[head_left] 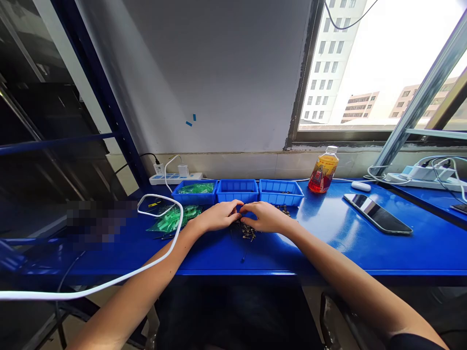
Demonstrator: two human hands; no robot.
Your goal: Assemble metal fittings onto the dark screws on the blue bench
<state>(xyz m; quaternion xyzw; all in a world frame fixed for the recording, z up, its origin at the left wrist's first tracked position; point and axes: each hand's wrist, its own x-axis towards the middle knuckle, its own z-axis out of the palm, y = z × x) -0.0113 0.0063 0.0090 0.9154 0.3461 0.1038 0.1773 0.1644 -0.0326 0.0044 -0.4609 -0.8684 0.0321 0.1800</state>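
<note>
My left hand (pixel 221 215) and my right hand (pixel 263 216) meet over the blue table, fingertips pinched close together. Whatever they hold is too small to make out. Just beneath them lies a loose pile of small brass-coloured metal parts (pixel 248 233), partly hidden by the hands. More such parts (pixel 283 210) lie beyond my right hand. Green plastic bags (pixel 173 218) are heaped beside my left wrist. Behind the hands stand three blue bins: the left bin (pixel 195 198) holds green bags, while the middle bin (pixel 237 195) and right bin (pixel 280 198) show little of their contents.
A white cable (pixel 178 228) loops across the view before my left forearm. A drink bottle (pixel 323 170), a white case (pixel 361 186) and a phone (pixel 377 214) are on the right. Power strips (pixel 175 178) (pixel 426 177) lie along the wall.
</note>
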